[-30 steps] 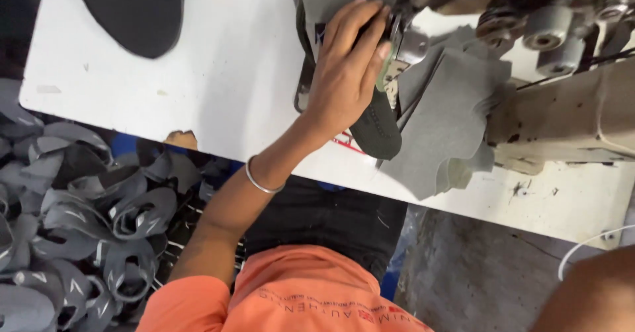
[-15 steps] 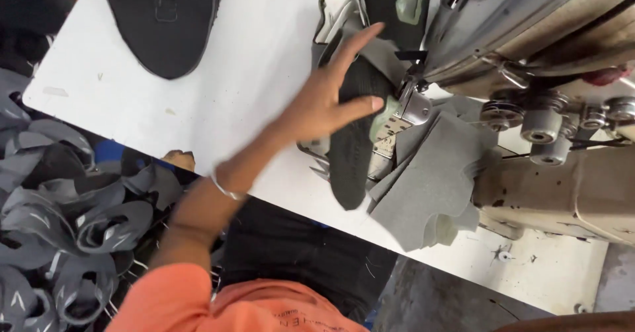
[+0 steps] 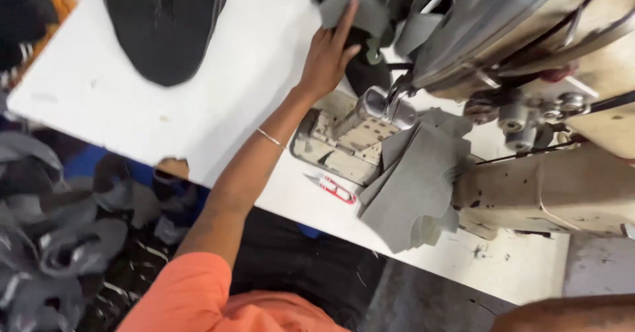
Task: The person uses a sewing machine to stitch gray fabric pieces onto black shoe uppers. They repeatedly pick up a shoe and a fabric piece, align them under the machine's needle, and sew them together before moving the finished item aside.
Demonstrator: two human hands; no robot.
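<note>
My left hand [image 3: 327,54] reaches across the white table [image 3: 231,100] with its fingers stretched out and apart. The fingertips lie flat on a grey shoe-upper piece [image 3: 354,4] at the far edge, beside a dark piece [image 3: 364,71]. The hand grips nothing. Just right of the hand stands the sewing machine [image 3: 529,47], with its worn post bed [image 3: 340,143] below the wrist. A thin bangle sits on the forearm. Of my right arm only a strip of skin shows at the bottom right; its hand is out of view.
A black shoe upper [image 3: 162,24] lies at the table's far left. Grey fabric pieces [image 3: 417,180] are stacked by the machine, with red thread snips [image 3: 334,188] beside them. Several grey uppers [image 3: 59,246] are heaped on the floor to the left.
My left hand has left the dark piece at the needle and slid away to the far edge, flattening onto the grey piece. The post bed is now uncovered.
</note>
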